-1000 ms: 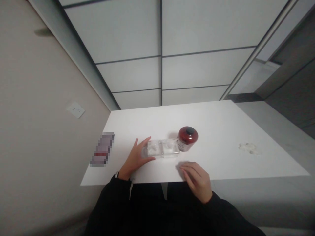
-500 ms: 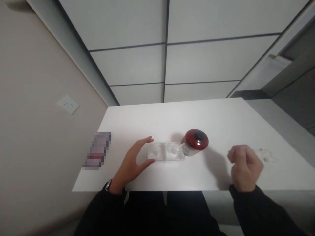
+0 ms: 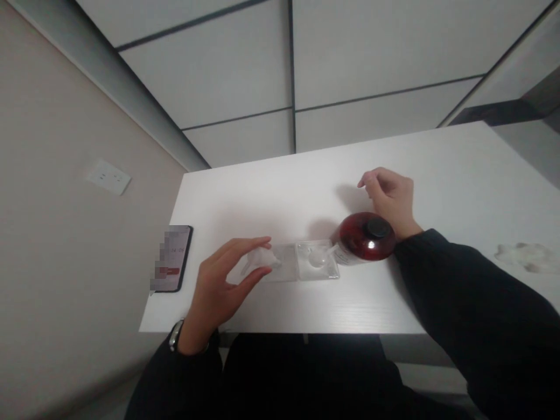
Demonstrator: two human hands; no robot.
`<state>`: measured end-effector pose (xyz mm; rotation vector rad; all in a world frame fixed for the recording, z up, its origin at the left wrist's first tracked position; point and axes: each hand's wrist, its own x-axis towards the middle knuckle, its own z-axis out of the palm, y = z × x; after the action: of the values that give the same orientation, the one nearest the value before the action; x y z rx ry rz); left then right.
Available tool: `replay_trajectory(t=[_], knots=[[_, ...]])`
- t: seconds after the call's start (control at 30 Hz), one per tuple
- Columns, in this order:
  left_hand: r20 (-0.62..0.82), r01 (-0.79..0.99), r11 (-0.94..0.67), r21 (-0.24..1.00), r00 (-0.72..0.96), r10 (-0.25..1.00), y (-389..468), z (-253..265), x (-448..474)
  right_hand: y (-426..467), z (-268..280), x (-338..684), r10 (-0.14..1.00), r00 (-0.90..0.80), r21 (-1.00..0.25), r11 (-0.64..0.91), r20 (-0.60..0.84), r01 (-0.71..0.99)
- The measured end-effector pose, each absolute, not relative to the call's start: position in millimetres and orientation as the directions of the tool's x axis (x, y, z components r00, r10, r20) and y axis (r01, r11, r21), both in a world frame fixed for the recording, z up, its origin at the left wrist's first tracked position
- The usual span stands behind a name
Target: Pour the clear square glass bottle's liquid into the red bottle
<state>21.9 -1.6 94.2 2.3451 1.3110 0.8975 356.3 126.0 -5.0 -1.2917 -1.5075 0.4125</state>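
My left hand point(image 3: 219, 280) is curved over the left end of a clear plastic case point(image 3: 286, 271). A whitish, translucent, crumpled-looking piece point(image 3: 260, 258) is between its thumb and fingers; its exact kind I cannot make out. In the right half of the case is a clear round dome point(image 3: 318, 258). Touching or close by the case's right end stands a dark red bottle point(image 3: 365, 239) with a black cap. Beyond the bottle, my right hand point(image 3: 389, 192) is closed above the table, fingers curled in. Whatever they may hold is hidden.
A phone point(image 3: 181, 259), partly pixelated, lies at the table's left edge by the wall. At the right lies a crumpled whitish thing point(image 3: 527, 256). The white table point(image 3: 262, 204) meets pale panels at the back. A socket point(image 3: 109, 177) is on the left wall.
My right hand has moved from the right side to behind the bottle, left and away from me. A whitish piece now shows between my left fingers. The view has shifted.
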Motion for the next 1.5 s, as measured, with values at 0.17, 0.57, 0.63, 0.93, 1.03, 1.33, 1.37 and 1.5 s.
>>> replay_trajectory(t=[0.17,0.57,0.63,0.93,1.03,1.33,1.37,1.5], knots=[[0.402,0.692,-0.494,0.527,0.309,0.862,-4.8,99.1,22.0,123.5,-1.6,358.6,0.862,0.147,-0.777,0.348,0.485,0.524],[0.381,0.739,-0.523,0.424,0.378,0.844,-7.5,87.8,24.2,123.7,1.7,359.2,0.868,0.138,-0.794,0.358,0.477,0.492],[0.374,0.740,-0.545,0.395,0.412,0.831,-6.5,88.0,23.6,124.1,1.4,359.2,0.864,0.141,-0.792,0.364,0.484,0.490],[0.303,0.800,-0.556,0.225,0.484,0.821,-5.5,105.3,14.7,126.7,-2.2,361.9,0.867,0.135,-0.790,0.360,0.480,0.497],[0.307,0.792,-0.587,0.168,0.524,0.795,-5.5,113.3,15.8,127.4,-2.9,362.2,0.872,0.126,-0.794,0.359,0.472,0.491],[0.360,0.797,-0.590,0.132,0.516,0.777,-3.4,117.7,16.9,130.1,-6.4,361.4,0.877,0.137,-0.798,0.340,0.460,0.498],[0.357,0.797,-0.589,0.133,0.516,0.779,-2.8,117.4,17.0,130.1,-6.4,361.4,0.879,0.137,-0.799,0.338,0.457,0.498],[0.310,0.816,-0.555,0.163,0.492,0.814,-0.4,114.6,17.4,130.5,-6.2,361.6,0.887,0.132,-0.808,0.330,0.442,0.488]])
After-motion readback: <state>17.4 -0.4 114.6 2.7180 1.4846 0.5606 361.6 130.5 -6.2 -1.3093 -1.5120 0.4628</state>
